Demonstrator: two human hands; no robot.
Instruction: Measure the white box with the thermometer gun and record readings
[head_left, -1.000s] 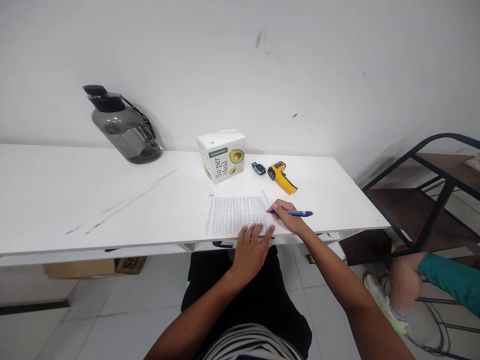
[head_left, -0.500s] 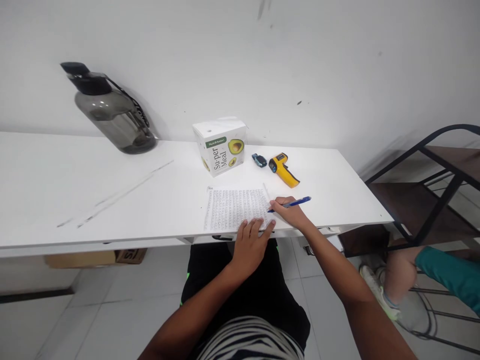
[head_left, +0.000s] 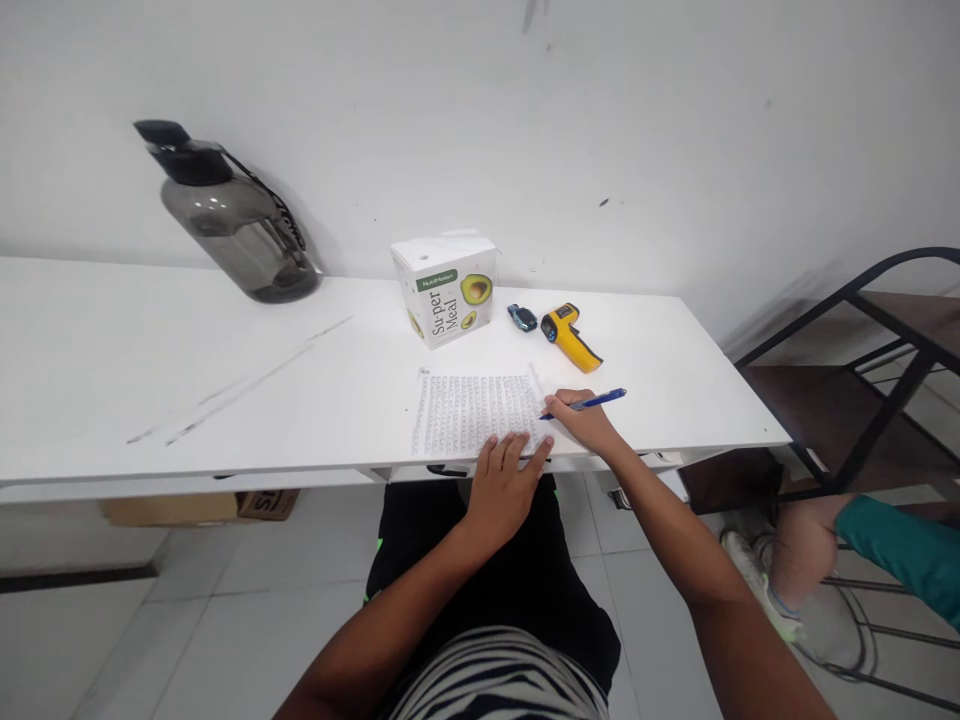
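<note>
A sheet of paper (head_left: pixel 472 410) covered with rows of handwriting lies near the front edge of the white table. My left hand (head_left: pixel 504 490) rests on the paper's lower edge, its fingers spread and flat. In my right hand (head_left: pixel 585 420) is a blue pen (head_left: pixel 604 398), slanted with its tip at the paper's right side. Behind the paper stands a white box (head_left: pixel 446 290) printed with avocados. A yellow infrared thermometer (head_left: pixel 574 340) lies right of the box, beside a small dark watch-like object (head_left: pixel 522 318).
A grey water bottle (head_left: pixel 232 225) stands against the wall at the left. A dark-framed shelf (head_left: pixel 840 410) adjoins the table's right end. Another person's leg (head_left: pixel 802 555) shows below it. Under the table at left is a cardboard box (head_left: pixel 187 508).
The view has shifted slightly, so things on the table sit a little further right and higher. My right hand keeps the pen at the paper's right side; my left hand stays put.
</note>
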